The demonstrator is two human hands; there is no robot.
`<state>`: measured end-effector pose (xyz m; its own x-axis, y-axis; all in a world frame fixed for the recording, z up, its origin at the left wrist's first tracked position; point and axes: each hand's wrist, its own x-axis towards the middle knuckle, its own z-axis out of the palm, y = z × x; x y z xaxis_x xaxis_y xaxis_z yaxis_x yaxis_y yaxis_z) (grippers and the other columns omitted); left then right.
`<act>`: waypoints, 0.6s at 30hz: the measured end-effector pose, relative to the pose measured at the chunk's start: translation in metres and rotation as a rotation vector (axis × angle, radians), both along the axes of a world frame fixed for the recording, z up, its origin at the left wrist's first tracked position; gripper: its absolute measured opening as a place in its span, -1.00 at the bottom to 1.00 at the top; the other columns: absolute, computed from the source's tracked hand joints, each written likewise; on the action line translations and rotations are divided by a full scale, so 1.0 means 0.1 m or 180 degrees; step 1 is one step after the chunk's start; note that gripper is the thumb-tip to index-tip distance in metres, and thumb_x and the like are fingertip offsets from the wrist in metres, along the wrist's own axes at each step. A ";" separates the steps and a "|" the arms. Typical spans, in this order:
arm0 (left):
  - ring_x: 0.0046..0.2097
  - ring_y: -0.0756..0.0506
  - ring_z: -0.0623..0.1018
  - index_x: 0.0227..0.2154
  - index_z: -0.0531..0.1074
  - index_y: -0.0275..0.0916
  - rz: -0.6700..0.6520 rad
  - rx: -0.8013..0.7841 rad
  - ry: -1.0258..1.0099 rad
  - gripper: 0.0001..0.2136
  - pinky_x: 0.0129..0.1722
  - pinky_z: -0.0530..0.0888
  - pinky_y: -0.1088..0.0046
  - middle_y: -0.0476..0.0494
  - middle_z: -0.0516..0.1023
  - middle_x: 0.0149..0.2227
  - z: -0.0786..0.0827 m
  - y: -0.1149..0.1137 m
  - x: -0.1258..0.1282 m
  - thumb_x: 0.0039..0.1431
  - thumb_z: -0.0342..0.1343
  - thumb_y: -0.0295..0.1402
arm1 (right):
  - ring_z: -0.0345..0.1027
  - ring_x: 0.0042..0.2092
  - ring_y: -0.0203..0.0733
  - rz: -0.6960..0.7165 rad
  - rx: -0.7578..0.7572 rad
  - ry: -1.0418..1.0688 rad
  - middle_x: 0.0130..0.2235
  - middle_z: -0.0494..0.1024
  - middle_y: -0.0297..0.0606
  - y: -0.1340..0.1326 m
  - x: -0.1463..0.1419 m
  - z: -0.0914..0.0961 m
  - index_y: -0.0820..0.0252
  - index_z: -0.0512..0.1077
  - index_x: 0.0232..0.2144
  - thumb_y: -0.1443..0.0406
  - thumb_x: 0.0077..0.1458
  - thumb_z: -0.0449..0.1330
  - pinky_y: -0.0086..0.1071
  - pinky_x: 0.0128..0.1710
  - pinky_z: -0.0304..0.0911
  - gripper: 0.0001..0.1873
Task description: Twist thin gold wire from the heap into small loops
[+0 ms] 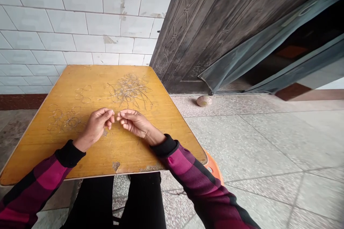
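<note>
Wire loops (pixel 129 91) lie in tangled clusters on the worn wooden tabletop (pixel 88 154), while the left hand (pixel 94 127) and right hand (pixel 135 125) curl nearly fingertip to fingertip (any wire pinched there is too fine to tell), apparently mid-shaping, calling for a careful pinch

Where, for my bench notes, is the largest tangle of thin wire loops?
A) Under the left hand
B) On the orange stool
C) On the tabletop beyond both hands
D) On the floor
C: the wire tangle lies on the wooden tabletop, beyond the left hand and right hand.
</note>
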<state>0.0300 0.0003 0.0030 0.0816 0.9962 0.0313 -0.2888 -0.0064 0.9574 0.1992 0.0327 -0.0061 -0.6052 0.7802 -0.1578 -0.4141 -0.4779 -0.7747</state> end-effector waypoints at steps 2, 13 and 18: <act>-0.60 0.12 0.36 -0.49 0.43 -0.33 0.0062 0.0002 -0.0029 -0.70 -0.62 0.29 0.62 0.01 0.44 -0.57 -0.01 -0.01 0.01 -0.07 0.33 -0.19 | 0.43 -0.51 -0.48 0.0089 0.0007 0.0117 -0.46 0.58 -0.34 -0.03 0.00 0.01 0.33 0.52 -0.41 0.37 -0.04 0.38 -0.67 -0.50 0.41 -0.87; -0.59 0.13 0.35 -0.49 0.43 -0.33 -0.0300 -0.0416 -0.0400 -0.71 -0.61 0.25 0.63 0.01 0.46 -0.56 -0.08 0.04 -0.02 -0.11 0.37 -0.23 | 0.28 -0.63 -0.57 0.0103 -0.0033 0.0447 -0.55 0.55 -0.36 0.00 -0.02 -0.05 0.34 0.50 -0.49 0.38 -0.16 0.44 -0.76 -0.62 0.27 -0.81; -0.60 0.14 0.33 -0.50 0.43 -0.33 -0.0274 -0.0372 -0.0423 -0.73 -0.62 0.22 0.64 0.01 0.44 -0.58 -0.08 0.02 0.00 -0.10 0.36 -0.26 | 0.28 -0.62 -0.55 0.0268 -0.0044 0.0506 -0.53 0.55 -0.32 0.00 -0.01 -0.07 0.36 0.51 -0.47 0.43 -0.13 0.41 -0.75 -0.61 0.26 -0.86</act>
<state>0.0299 0.0024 -0.0053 0.1694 0.9832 -0.0679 -0.4074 0.1326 0.9036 0.1981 0.0329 -0.0129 -0.6866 0.7241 -0.0652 -0.4890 -0.5263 -0.6957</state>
